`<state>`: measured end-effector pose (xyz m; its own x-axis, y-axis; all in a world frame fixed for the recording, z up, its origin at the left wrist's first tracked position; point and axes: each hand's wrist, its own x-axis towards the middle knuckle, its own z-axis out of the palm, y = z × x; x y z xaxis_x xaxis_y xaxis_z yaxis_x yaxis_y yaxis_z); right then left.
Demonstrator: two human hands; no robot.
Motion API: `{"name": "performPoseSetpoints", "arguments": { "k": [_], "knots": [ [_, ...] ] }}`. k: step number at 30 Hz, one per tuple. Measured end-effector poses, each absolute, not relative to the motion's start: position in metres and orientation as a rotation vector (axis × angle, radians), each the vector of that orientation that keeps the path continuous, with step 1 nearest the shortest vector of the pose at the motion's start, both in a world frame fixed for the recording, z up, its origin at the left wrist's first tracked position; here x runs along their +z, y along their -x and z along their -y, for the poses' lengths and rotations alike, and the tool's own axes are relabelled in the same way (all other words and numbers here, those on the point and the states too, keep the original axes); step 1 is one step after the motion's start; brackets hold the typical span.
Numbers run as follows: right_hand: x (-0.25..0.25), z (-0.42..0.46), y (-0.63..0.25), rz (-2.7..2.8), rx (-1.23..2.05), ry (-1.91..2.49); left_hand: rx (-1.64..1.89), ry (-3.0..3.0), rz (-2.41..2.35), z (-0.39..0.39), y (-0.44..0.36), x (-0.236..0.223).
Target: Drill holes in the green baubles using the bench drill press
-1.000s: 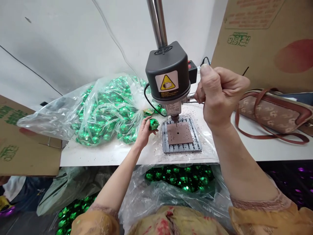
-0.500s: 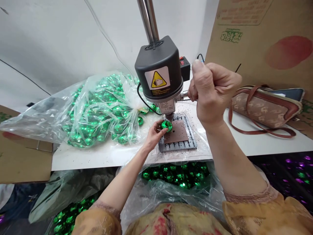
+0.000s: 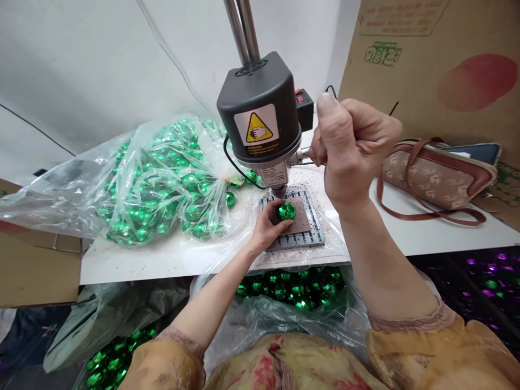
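A small bench drill (image 3: 260, 116) with a dark motor housing stands on the white table (image 3: 170, 257). My left hand (image 3: 268, 227) pinches a green faceted ball (image 3: 286, 210) and holds it on the brown pad of the drill's base plate (image 3: 309, 235), right under the drill bit. My right hand (image 3: 353, 149) is a fist wrapped round the drill's feed lever (image 3: 303, 156), beside the housing.
A clear plastic bag of green balls (image 3: 150, 184) lies on the table at the left. More bagged green balls (image 3: 292, 290) sit below the table edge. A brown handbag (image 3: 439, 173) and cardboard boxes (image 3: 439, 70) stand at the right.
My left hand carried the green ball from beside the bag rightward onto the base plate under the bit. My right hand stayed gripped on the lever.
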<state>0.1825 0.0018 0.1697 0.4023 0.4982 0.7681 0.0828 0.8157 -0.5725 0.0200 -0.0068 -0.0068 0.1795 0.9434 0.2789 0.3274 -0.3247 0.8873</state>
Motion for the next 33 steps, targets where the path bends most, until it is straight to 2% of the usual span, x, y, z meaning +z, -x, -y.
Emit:
{"name": "performPoseSetpoints", "arguments": {
  "k": [8,30,33],
  "knots": [
    [0.165,0.000,-0.183,1.128,0.298,0.547,1.166,-1.723,-1.179,0.010,-0.022,-0.010],
    [0.119,-0.006,-0.181,1.067,0.070,0.354,1.235,-1.629,-1.067,0.011,-0.023,-0.019],
    [0.116,-0.004,-0.184,1.112,0.139,0.442,1.233,-1.635,-1.071,0.011,-0.023,-0.019]
  ]
}}
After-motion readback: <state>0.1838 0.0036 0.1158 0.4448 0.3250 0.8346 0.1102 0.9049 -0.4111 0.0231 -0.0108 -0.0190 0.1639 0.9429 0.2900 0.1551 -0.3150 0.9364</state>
